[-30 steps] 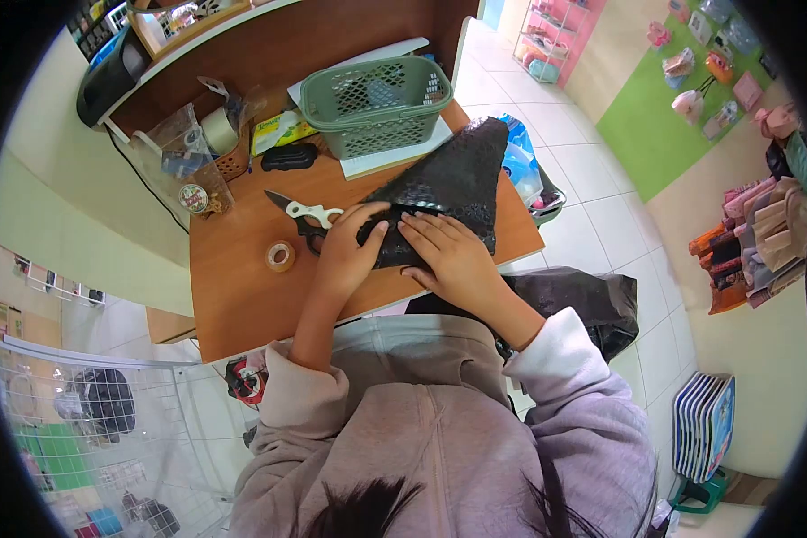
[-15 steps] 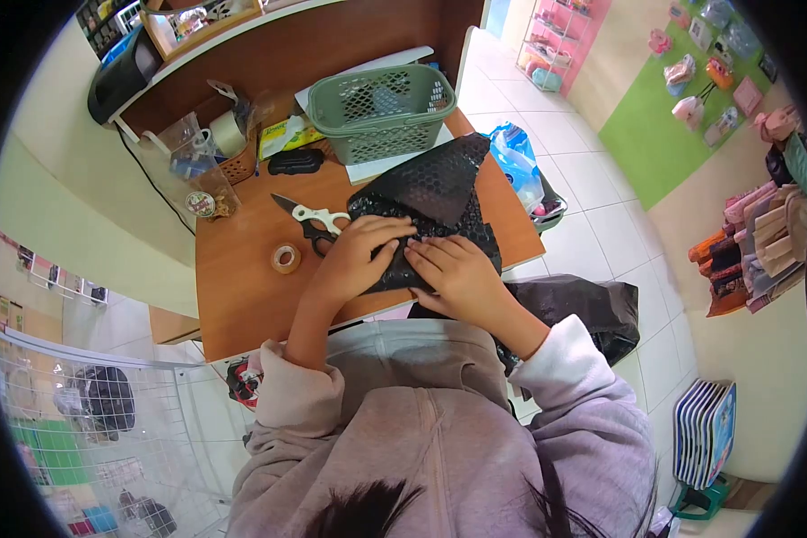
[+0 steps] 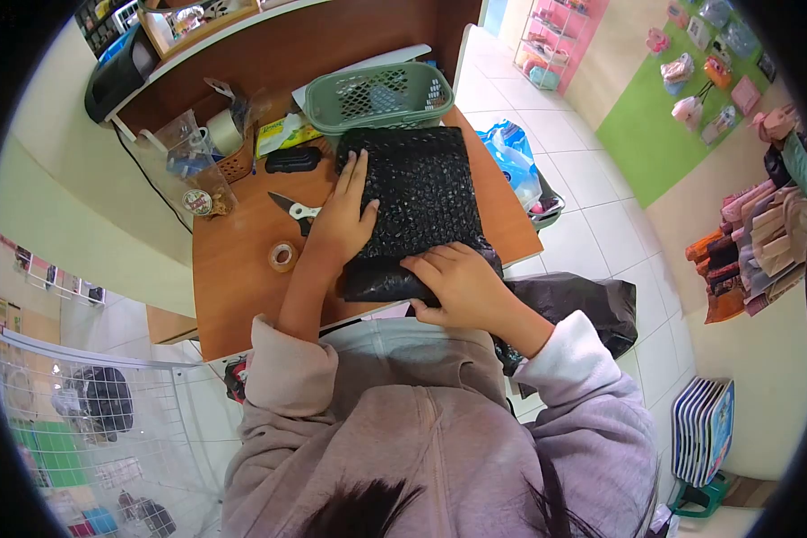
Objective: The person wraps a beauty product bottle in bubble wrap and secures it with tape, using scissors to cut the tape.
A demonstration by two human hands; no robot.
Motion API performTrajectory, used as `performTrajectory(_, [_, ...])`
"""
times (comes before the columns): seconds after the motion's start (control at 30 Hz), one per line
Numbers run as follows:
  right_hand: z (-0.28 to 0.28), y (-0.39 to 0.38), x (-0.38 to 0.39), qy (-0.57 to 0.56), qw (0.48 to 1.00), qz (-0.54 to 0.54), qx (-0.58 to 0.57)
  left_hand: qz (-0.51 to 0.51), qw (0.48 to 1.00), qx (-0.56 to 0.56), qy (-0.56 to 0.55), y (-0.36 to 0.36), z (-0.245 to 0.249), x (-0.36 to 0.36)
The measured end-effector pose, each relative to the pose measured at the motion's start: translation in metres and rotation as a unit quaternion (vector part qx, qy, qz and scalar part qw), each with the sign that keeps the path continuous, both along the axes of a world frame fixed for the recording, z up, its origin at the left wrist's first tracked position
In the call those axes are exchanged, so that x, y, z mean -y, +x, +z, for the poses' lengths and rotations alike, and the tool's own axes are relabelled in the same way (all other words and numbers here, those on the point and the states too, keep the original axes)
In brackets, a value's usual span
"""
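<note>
The person's left hand (image 3: 342,224) lies palm down along the left border of the black bubble wrap (image 3: 412,193), its forearm rising nearly straight from the cuff. Its fingers are stretched out toward the far end of the wrap, held close together with the thumb splayed to the side; they press flat and have nothing clasped. The right hand (image 3: 464,282) comes in at a slant from the wrap's near right corner, wrist low, fingers laid over the thick fold along the near edge. Its thumb is set apart, just beside that edge — whether fingers and thumb pinch the fold cannot be told.

The wrap is a roughly rectangular, glossy, pebbled sheet spread on the wood-toned bench (image 3: 242,309), with the near fold smoother and rounded like a cushion. Left of the wrap are a small ring of tan tape (image 3: 282,267) and scissors (image 3: 306,212) with a pale handle and a pointed metal blade, partly hidden by the left hand. At the wrap's far end stands a green plastic basket (image 3: 339,118), its walls pierced in a lattice. Beyond the wrap's near right corner — below bench level — lies thin, crumpled black plastic (image 3: 583,309).
</note>
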State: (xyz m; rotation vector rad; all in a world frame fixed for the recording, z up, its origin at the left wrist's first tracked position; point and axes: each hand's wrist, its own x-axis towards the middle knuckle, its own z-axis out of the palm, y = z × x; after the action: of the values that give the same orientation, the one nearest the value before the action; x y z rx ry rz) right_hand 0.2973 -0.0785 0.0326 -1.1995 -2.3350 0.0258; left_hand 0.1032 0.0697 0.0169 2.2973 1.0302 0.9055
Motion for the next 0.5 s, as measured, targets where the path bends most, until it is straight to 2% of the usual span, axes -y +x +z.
performTrajectory(0.03, [-0.001, 0.001, -0.003, -0.002, 1.0, 0.002, -0.004, -0.007, 1.0, 0.013, 0.015, -0.003, -0.002, 0.0])
performTrajectory(0.13, [-0.003, 0.004, -0.014, -0.02, 1.0, 0.009, -0.008, -0.158, 0.981, -0.028, 0.109, -0.018, 0.011, 0.015])
performTrajectory(0.23, [-0.001, 0.006, -0.019, -0.043, 0.999, 0.012, -0.01, -0.199, 0.973, -0.045, -0.107, -0.03, 0.043, 0.065])
performTrajectory(0.43, [0.0, 0.008, -0.018, -0.047, 0.999, 0.016, -0.014, -0.127, 0.991, 0.002, -0.052, -0.035, 0.013, 0.086])
performTrajectory(0.5, [0.002, 0.011, -0.017, -0.037, 0.999, 0.021, -0.002, -0.109, 0.992, -0.006, -0.063, -0.036, 0.01, 0.089])
